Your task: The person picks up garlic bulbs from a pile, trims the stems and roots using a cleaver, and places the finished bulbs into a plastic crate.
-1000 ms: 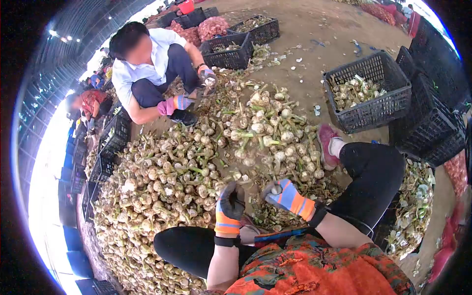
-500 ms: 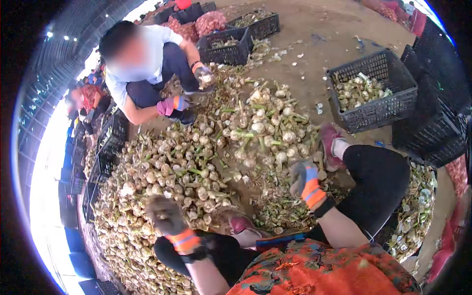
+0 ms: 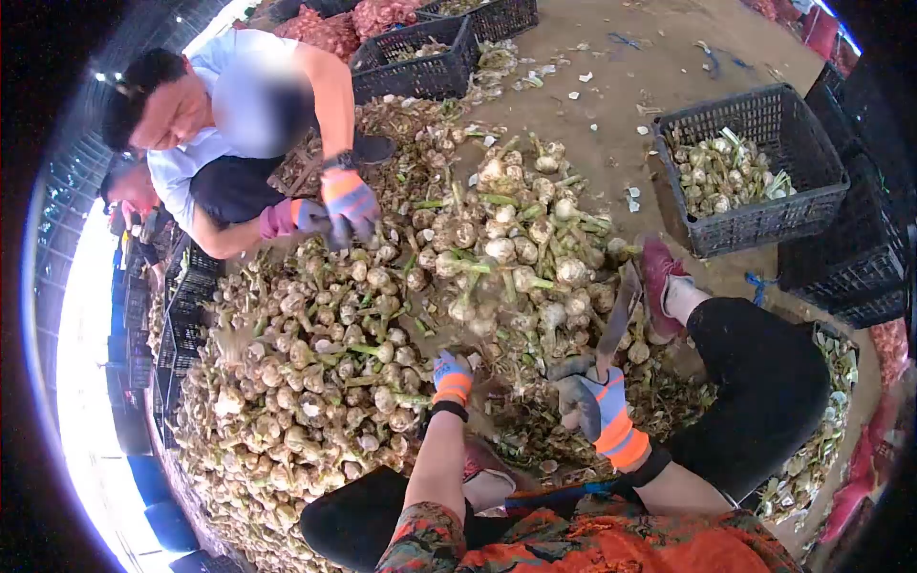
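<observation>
My right hand (image 3: 596, 401), in a grey, blue and orange glove, is wrapped round the handle of a knife (image 3: 619, 315) whose broad blade points up and away. My left hand (image 3: 452, 374), gloved alike, reaches down at the near edge of the garlic heap (image 3: 315, 372); its fingertips are hard to make out, and whatever they touch is hidden. Beyond both hands lie garlic bulbs with green stems (image 3: 516, 253). Loose trimmings (image 3: 535, 420) cover the ground between my legs.
A co-worker (image 3: 239, 124) crouches at the upper left, both gloved hands over the heap. A black crate (image 3: 764, 215) with cut garlic stands at the right, beside stacked empty crates (image 3: 841, 258). More crates (image 3: 420, 72) and red net sacks (image 3: 320, 33) are at the back.
My left hand has moved right and forward, over the heap's edge. The knife in my right hand now shows clearly. The co-worker leans closer, hands together over the heap. The view has shifted slightly.
</observation>
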Available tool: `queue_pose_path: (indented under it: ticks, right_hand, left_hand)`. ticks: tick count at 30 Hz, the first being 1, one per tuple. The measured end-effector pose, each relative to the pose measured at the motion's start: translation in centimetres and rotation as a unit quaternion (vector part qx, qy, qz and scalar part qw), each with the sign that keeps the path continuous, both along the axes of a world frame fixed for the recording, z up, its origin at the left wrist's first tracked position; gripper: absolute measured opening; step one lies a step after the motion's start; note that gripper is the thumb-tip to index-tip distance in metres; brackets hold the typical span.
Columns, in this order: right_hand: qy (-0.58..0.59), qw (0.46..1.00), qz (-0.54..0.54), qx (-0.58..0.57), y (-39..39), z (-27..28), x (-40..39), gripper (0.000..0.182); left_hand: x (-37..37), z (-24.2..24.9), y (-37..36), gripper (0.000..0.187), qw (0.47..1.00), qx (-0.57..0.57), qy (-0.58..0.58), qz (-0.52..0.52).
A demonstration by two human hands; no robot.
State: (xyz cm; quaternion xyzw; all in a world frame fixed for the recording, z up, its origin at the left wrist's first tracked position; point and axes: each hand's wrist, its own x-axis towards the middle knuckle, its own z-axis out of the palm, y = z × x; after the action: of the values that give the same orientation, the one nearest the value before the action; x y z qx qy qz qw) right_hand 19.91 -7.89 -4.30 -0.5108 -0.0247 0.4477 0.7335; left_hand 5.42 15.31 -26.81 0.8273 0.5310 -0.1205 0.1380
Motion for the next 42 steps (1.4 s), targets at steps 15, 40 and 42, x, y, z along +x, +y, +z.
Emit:
queue_pose_path:
  ticks: [15, 40, 42]
  right_hand:
    - [-0.556, 0.770, 0.251, -0.186, -0.7, 0.7, -3.0, 0.017]
    - [-0.500, 0.771, 0.194, -0.343, -2.2, -2.0, -0.4, 0.027]
    - [-0.562, 0.785, 0.112, -0.235, -1.1, -0.9, -0.2, 0.029]
  left_hand:
    - [-1.0, 17.5, -8.8, 0.039, 0.805, -0.189, -0.562, -0.035]
    - [-4.9, 26.4, -15.4, 0.037, 0.881, -0.015, -0.468, -0.070]
    - [-5.0, 26.7, -14.7, 0.036, 0.862, -0.047, -0.504, -0.041]
